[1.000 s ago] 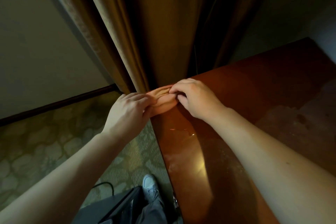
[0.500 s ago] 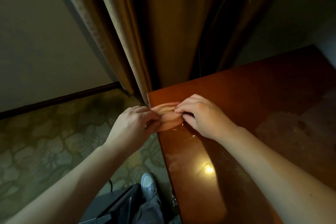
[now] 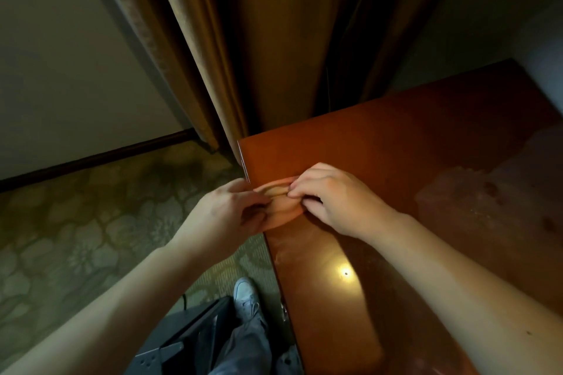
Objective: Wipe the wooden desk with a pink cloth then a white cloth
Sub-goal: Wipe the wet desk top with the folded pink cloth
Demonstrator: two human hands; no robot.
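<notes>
Head view. The wooden desk (image 3: 396,161) fills the right half of the frame, with its near-left corner just beside a brown curtain (image 3: 243,39). The pink cloth (image 3: 281,207) lies bunched on the desk's left edge, close to that corner and partly overhanging it.

The left hand (image 3: 231,210) sits off the desk edge, fingers curled onto the cloth's left end. The right hand (image 3: 332,198) rests on the desk top, fingertips pinching the cloth's upper folds. Both hands therefore grip the cloth.

Assessment: the pink-cloth stage is in hand, and the cloth is apparently being gathered or folded rather than swept. A dull, smudged patch (image 3: 487,201) shows at the right of the surface, and a light reflection (image 3: 345,272) nearer the person.

The next move calls for flattening the wad under one palm and stroking it across toward that patch. No white cloth is in view. Patterned carpet (image 3: 76,222) and a white shoe (image 3: 245,292) lie below.
</notes>
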